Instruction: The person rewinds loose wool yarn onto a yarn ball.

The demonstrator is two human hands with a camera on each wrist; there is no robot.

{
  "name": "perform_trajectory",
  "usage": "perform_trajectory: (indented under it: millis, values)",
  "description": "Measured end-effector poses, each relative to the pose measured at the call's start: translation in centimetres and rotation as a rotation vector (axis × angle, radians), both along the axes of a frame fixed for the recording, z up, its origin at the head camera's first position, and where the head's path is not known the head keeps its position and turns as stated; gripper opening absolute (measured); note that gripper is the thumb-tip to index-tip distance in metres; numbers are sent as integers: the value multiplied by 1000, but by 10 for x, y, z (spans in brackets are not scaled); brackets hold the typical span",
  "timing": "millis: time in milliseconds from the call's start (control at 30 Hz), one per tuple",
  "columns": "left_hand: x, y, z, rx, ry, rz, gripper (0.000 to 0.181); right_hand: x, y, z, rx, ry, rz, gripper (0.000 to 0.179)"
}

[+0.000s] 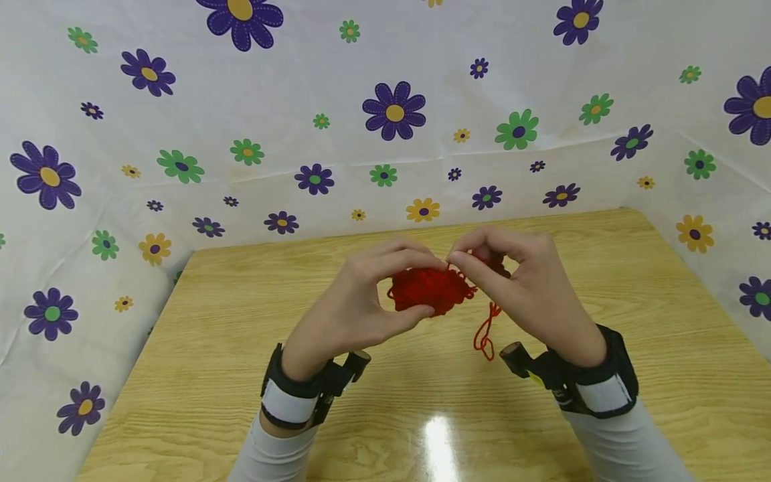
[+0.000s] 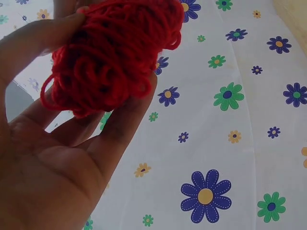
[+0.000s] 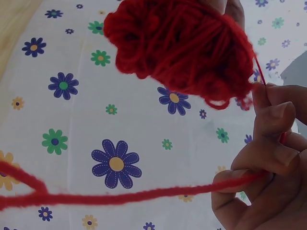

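A bundle of red yarn (image 1: 429, 289) is held above the table, wound into a thick oblong with loops sticking out. My left hand (image 1: 370, 288) grips it between thumb and fingers; the left wrist view shows the wound yarn (image 2: 110, 57) close up against the fingers. Just right of the bundle, my right hand (image 1: 524, 281) pinches a strand between thumb and index finger. In the right wrist view, that strand runs taut from the bundle (image 3: 182, 48) to the right hand's fingertips (image 3: 276, 112). A loose yarn tail (image 1: 484, 335) hangs below the right hand in a loop.
Beneath both hands is a light wooden table (image 1: 229, 321). White cloth (image 1: 337, 73) printed with purple, green and yellow flowers stands behind it and along both sides. Each wrist wears a black strap (image 1: 611, 375) with a small camera mount.
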State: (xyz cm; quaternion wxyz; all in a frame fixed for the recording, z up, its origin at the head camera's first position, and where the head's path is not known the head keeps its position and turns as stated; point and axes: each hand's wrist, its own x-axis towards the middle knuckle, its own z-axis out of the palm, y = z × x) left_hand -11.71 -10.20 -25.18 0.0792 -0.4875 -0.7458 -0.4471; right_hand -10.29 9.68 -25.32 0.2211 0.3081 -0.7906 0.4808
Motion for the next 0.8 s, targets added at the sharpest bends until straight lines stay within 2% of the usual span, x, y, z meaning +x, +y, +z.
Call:
perform_trajectory:
  millis: [333,533,700,800]
  values:
    - [4,-1,3,50,-91,-61,40,-7,2,-3,-29,33,-47,5]
    - [9,-4,6,91,-155,-65,46,-9,1,-5,-30,18,-53,5]
    - [8,-5,7,160,-150,-87,46,-9,-1,-5,-3,-12,-53,6]
    - [7,-6,7,196,-148,-73,43,-10,-2,-7,22,-22,-55,6]
